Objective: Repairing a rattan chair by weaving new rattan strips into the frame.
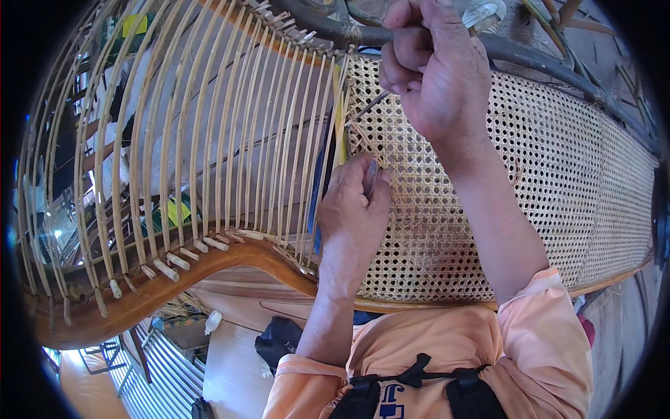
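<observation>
A panel of woven cane webbing [551, 174] with rows of small holes stretches across a curved wooden frame in front of me. My left hand [354, 199] lies on the webbing's left edge with its fingers curled in. A pale, shiny sliver shows by its thumb; whether it is a nail or a held piece is unclear. A loose cane strand [365, 135] slants over the webbing just above that hand. Higher up, my right hand [443, 73] is closed around a tool with a clear handle [484, 15]. Its thin dark shaft [370, 105] points down left to the webbing's edge.
Left of the webbing, several slim rattan rods [230, 133] span the frame, their ends poking through the orange-brown curved rail [202, 279]. A dark rail [516, 49] borders the far side. A black bag [279, 342] and a corrugated sheet [164, 370] are below left.
</observation>
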Available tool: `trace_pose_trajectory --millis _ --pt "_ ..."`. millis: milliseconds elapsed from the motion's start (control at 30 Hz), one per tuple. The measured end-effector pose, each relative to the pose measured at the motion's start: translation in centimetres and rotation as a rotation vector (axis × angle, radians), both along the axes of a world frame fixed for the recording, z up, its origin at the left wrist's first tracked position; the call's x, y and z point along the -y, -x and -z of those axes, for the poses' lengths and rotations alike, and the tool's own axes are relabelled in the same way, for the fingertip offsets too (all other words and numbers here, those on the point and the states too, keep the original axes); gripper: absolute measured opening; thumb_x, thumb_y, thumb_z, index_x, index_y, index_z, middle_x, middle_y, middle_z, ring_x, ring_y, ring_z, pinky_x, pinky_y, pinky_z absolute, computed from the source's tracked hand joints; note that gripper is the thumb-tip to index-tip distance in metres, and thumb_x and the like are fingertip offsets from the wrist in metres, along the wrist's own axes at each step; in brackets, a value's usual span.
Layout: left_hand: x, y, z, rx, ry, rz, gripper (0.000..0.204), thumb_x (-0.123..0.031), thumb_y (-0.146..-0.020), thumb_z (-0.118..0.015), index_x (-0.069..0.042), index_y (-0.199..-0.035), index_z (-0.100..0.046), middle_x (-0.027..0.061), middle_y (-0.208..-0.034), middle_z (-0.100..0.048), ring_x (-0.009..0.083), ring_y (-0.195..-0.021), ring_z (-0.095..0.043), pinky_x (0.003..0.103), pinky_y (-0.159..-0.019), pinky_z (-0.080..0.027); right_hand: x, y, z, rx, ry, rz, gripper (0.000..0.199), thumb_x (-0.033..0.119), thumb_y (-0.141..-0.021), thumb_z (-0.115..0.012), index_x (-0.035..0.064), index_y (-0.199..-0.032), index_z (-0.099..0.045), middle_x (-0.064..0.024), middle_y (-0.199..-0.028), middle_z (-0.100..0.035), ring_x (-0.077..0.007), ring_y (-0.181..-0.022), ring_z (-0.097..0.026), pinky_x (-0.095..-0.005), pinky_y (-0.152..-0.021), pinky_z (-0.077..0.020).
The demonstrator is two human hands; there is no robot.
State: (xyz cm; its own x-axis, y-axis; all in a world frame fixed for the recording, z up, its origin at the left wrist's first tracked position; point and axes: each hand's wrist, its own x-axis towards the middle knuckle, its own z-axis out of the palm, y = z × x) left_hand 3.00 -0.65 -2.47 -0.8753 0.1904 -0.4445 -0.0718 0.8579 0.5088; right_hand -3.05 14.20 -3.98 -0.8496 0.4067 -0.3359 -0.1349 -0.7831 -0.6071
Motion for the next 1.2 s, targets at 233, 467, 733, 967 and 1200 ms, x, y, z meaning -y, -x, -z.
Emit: trace_pose_trajectory --millis 233,467,733,967,1200 --pt "-0.5 -0.8 0.0 -0.059 0.007 0.099 0.040 -0.015 -0.082 -0.062 -0.010 -0.119 -0.049 0.0113 -0.087 -0.057 0.0231 -0.070 -0.059 0.036 -0.063 -0.049 0.8 0.7 0.3 0.019 0.014 -0.048 0.045 0.044 -0.093 -0.045 0.0032 -0.075 -0.052 0.0047 -0.048 -0.028 -0.0068 -0.040 -0.024 -0.0240 -0.039 -0.0209" --pt "-0.2 -0.6 0.3 -0.054 0.093 0.222 0.042 -0.013 -0.080 -0.058 -0.013 -0.120 -0.046 0.0147 -0.100 -0.056 0.0323 -0.074 -0.063 0.042 -0.062 -0.051 1.0 0.5 0.5 0.028 0.009 -0.064 0.045 0.043 -0.094 -0.045 0.0033 -0.074 -0.052 0.0046 -0.047 -0.028 -0.0070 -0.040 -0.023 -0.0242 -0.040 -0.0199" --pt "-0.4 -0.6 0.2 -0.061 0.071 0.176 0.038 -0.008 -0.079 -0.058 -0.011 -0.116 -0.050 0.0137 -0.098 -0.060 0.0302 -0.079 -0.063 0.040 -0.068 -0.050 1.2 -0.2 0.7 -0.003 0.003 -0.050 0.046 0.043 -0.094 -0.044 0.0016 -0.075 -0.053 0.0044 -0.048 -0.028 -0.0067 -0.041 -0.024 -0.0240 -0.041 -0.0215" --pt "-0.4 -0.7 0.2 -0.093 0.085 0.132 0.035 -0.007 -0.080 -0.058 -0.010 -0.114 -0.053 0.0132 -0.090 -0.063 0.0273 -0.078 -0.064 0.037 -0.070 -0.050 1.6 -0.5 -0.5 -0.020 -0.174 -0.142 0.046 0.042 -0.095 -0.043 0.0007 -0.075 -0.054 0.0039 -0.050 -0.032 -0.0053 -0.043 -0.028 -0.0223 -0.042 -0.0239" --pt "-0.2 -0.1 0.0 0.048 0.125 0.212 0.043 -0.009 -0.078 -0.056 -0.008 -0.119 -0.044 0.0153 -0.107 -0.057 0.0352 -0.078 -0.063 0.045 -0.064 -0.050 2.7 -1.3 1.5 -0.175 -0.439 -0.159 0.047 0.038 -0.097 -0.038 -0.0018 -0.080 -0.055 0.0049 -0.051 -0.028 -0.0050 -0.045 -0.021 -0.0222 -0.042 -0.0193"
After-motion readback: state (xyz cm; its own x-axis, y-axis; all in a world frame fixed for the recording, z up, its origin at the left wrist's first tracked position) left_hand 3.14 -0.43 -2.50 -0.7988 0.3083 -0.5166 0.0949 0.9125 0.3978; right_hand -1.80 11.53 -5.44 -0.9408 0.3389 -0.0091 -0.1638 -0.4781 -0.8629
